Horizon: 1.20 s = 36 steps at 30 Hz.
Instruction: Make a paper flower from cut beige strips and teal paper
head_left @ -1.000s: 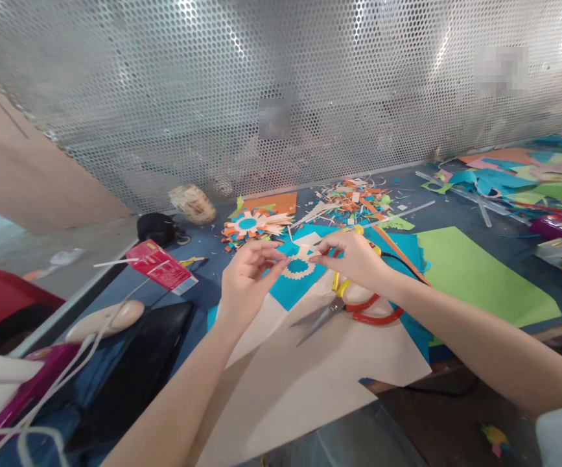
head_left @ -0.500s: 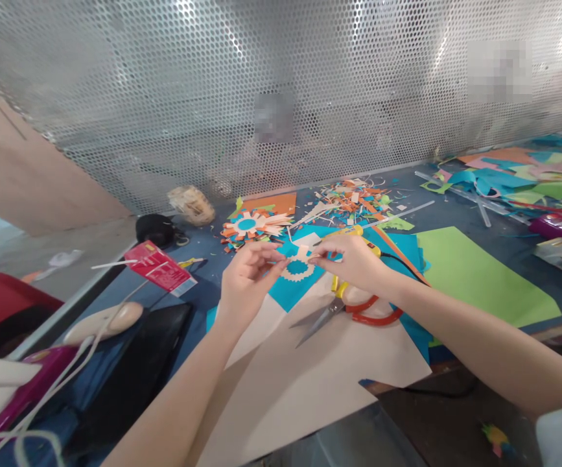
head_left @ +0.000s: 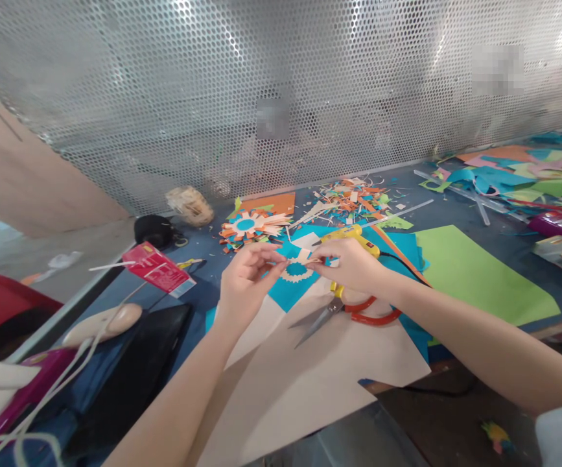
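Note:
My left hand (head_left: 247,277) pinches the left edge of a small cream paper ring (head_left: 297,279) with a toothed lower edge. At the ring's right side, the thumb and fingers of my right hand (head_left: 351,264) are closed on a thin cream paper strip, mostly hidden by the fingertips. Beneath them lies a blue paper square (head_left: 288,297) on a large cream sheet (head_left: 300,383). Scissors with red handles (head_left: 375,318) rest just below my right hand. A yellow glue gun (head_left: 346,235) lies behind that hand, partly covered.
Behind stand a finished-looking paper rosette (head_left: 246,225) and a heap of paper scraps (head_left: 353,198). Green paper (head_left: 485,275) lies right. A red drink carton (head_left: 159,269), a computer mouse (head_left: 103,324) and a black phone-like slab (head_left: 135,370) are left. A perforated metal panel (head_left: 212,97) closes the back.
My right hand has shifted slightly left and its fingertips have turned at the ring's right side. My left hand stays almost in place on the ring.

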Available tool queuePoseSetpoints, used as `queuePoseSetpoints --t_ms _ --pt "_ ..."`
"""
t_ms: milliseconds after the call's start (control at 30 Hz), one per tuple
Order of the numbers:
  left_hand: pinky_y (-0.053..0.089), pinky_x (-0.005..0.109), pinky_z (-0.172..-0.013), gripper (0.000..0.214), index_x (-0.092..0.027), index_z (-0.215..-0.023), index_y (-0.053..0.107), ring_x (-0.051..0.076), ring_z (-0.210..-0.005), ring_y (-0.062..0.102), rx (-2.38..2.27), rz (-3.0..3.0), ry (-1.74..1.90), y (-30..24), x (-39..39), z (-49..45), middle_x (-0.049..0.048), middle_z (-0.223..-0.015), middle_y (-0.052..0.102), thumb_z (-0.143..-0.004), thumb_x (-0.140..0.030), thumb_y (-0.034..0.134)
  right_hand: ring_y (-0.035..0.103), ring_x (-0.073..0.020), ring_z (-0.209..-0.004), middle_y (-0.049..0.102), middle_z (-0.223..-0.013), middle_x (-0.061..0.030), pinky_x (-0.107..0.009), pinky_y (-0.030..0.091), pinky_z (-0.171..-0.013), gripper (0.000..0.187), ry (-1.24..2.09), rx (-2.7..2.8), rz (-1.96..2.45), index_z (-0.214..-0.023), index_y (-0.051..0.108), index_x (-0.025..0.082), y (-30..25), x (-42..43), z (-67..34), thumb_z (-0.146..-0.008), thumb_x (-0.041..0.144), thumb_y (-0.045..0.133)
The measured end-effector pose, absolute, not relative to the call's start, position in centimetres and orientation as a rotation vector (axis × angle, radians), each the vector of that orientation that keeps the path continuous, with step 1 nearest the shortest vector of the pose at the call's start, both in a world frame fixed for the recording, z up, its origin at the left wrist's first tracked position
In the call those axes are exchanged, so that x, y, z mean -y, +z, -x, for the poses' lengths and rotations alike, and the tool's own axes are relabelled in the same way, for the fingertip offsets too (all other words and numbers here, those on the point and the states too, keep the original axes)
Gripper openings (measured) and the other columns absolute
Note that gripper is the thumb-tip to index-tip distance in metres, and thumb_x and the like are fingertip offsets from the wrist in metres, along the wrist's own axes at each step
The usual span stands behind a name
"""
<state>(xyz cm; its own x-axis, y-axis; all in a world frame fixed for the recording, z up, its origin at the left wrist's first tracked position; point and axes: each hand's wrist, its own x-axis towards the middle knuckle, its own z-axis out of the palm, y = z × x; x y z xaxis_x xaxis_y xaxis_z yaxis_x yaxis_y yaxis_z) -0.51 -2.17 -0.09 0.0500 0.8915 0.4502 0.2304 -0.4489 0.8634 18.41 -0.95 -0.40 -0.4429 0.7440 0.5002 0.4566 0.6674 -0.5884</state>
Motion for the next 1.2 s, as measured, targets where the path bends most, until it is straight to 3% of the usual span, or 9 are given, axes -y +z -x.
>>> queuePoseSetpoints --t_ms 267,400,533,633,733,933,1200 --pt "0.049 0.026 -0.064 0.026 -0.017 -0.088 0.056 0.013 -0.068 0.061 -1.104 -1.773 1.428 -0.2 2.1 0.3 0.0011 -0.071 0.063 -0.066 -0.026 0.067 0.052 -0.0115 -0.063 0.06 -0.065 -0.0009 -0.022 0.037 -0.06 0.021 0.352 2.201 1.026 -0.065 0.06 0.017 0.3 1.4 -18.5 -0.081 0.026 0.051" --pt "0.049 0.03 -0.068 0.012 -0.02 -0.081 0.059 0.015 -0.072 0.061 -1.145 -2.106 1.598 -0.4 2.5 0.9 0.0029 -0.076 0.066 -0.071 -0.021 0.064 0.055 -0.0117 -0.067 0.063 -0.074 -0.002 -0.022 0.039 -0.061 0.014 0.39 2.127 1.017 -0.075 0.062 0.017 0.1 1.5 -18.4 -0.08 0.024 0.051" --pt "0.046 0.033 -0.072 0.014 -0.025 -0.072 0.061 0.016 -0.072 0.063 -0.856 -2.914 1.762 -0.1 2.9 2.0 -0.0007 -0.071 0.07 -0.068 -0.012 0.065 0.058 -0.0108 -0.068 0.064 -0.081 -0.0018 -0.021 0.044 -0.06 0.022 0.759 1.897 0.979 -0.095 0.061 0.018 -0.4 1.0 -18.2 -0.075 0.023 0.056" --pt "0.043 0.03 -0.069 0.015 -0.024 -0.078 0.06 0.013 -0.07 0.062 -0.487 -3.338 1.704 0.5 3.1 2.2 -0.0035 -0.075 0.072 -0.073 -0.01 0.06 0.058 -0.0093 -0.056 0.062 -0.066 -0.0006 -0.021 0.047 -0.054 0.016 1.294 1.626 0.938 -0.078 0.061 0.015 -0.2 0.6 -17.8 -0.079 0.026 0.049" --pt "0.04 0.028 -0.07 0.014 -0.022 -0.078 0.06 0.011 -0.069 0.061 -0.35 -3.527 1.573 1.0 3.1 2.0 -0.0039 -0.075 0.072 -0.08 -0.01 0.051 0.057 -0.0089 -0.05 0.059 -0.056 -0.0002 -0.022 0.049 -0.051 0.031 1.55 1.317 0.915 -0.067 0.058 0.014 0.4 0.6 -17.6 -0.082 0.038 0.046" --pt "0.038 0.03 -0.073 0.014 -0.021 -0.079 0.059 0.012 -0.071 0.061 -0.414 -3.549 1.549 0.9 3.1 1.9 -0.0019 -0.076 0.072 -0.08 -0.009 0.052 0.057 -0.0084 -0.056 0.061 -0.059 0.0025 -0.02 0.048 -0.055 0.018 1.441 1.468 0.866 -0.068 0.061 0.015 0.8 1.1 -18.0 -0.069 0.033 0.065" --pt "0.044 0.031 -0.079 0.021 -0.019 -0.088 0.059 0.016 -0.083 0.061 -0.512 -3.316 1.502 -0.3 2.4 2.2 0.0024 -0.083 0.071 -0.071 -0.008 0.062 0.056 -0.0083 -0.056 0.061 -0.061 0.0019 -0.02 0.046 -0.054 0.016 1.416 1.531 0.873 -0.071 0.06 0.015 0.6 0.9 -17.9 -0.07 0.03 0.063"
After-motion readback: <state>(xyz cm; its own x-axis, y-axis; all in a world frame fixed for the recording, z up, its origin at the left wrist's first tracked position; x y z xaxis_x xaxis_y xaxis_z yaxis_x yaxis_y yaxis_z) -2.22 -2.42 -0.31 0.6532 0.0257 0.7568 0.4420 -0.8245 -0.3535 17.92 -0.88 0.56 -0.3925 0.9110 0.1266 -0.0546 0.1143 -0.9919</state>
